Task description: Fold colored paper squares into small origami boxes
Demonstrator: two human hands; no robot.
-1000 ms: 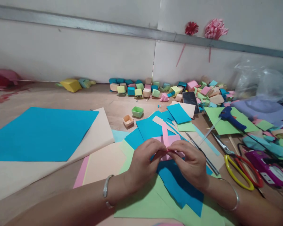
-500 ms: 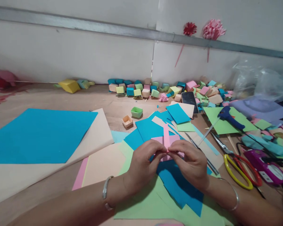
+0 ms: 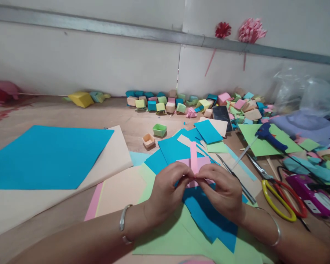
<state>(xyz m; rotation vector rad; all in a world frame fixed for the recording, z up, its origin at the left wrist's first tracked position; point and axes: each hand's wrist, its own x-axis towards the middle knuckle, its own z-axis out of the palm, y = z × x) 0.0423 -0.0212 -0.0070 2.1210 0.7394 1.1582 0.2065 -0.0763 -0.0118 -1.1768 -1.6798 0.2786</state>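
A narrow pink paper strip (image 3: 193,157) stands up from between my fingertips, its lower end pinched from both sides. My left hand (image 3: 169,190) is closed on it with thumb and forefinger. Touching it from the other side, my right hand (image 3: 221,190) pinches the same end. The fingers hide how that end is folded. Behind the strip lies a flat pink paper piece (image 3: 183,164). Beneath my hands are blue paper pieces (image 3: 209,216) on a large light green sheet (image 3: 165,240).
Scissors (image 3: 279,200), a glue gun (image 3: 271,137) and a purple device (image 3: 315,196) lie to the right. Two small paper boxes, green (image 3: 160,130) and peach (image 3: 148,140), stand ahead. A phone (image 3: 222,118) rests by piled paper cubes (image 3: 161,107). A blue sheet (image 3: 49,157) lies left.
Both hands stay together with the pink strip pinched between them. Its upper end has shifted very slightly. The view has tilted a little; nothing else has moved.
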